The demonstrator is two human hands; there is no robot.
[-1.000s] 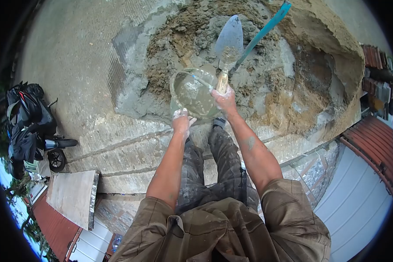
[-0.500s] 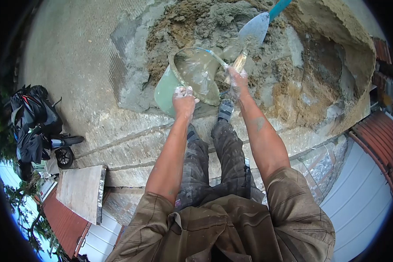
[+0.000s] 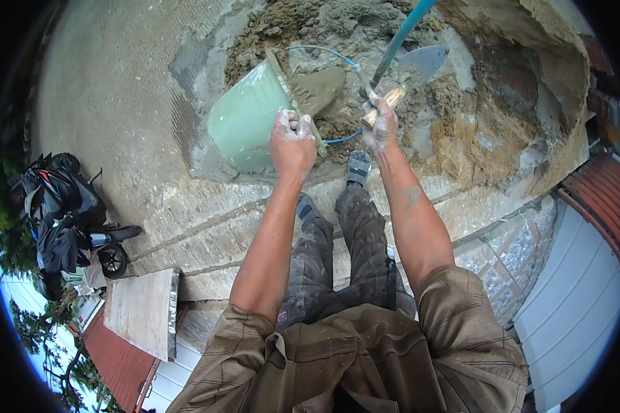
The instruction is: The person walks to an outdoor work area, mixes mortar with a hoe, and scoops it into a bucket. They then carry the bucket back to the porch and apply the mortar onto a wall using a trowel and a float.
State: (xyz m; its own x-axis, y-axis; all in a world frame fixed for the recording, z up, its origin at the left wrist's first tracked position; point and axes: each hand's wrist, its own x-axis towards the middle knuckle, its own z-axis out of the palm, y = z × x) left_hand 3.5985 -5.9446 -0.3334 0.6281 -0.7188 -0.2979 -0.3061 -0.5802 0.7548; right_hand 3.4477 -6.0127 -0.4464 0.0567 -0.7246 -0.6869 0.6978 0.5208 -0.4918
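Fingers of left hand close on bucket rim, right hand holds bail plus trowel; crowded right grip could slip, dropping tilted bucket

The bucket was pale green, smooth, slightly glossy plastic. Right of it, the trowel had a dull, grey-smeared metal blade and a worn wooden grip; beyond its mouth lay rough, wet-looking grey mortar and coarse, matt brown sand.

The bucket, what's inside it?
Grey mush shows at the mouth of the tipped bucket. Its green side hides whatever is deeper in, so I can't tell you about that.
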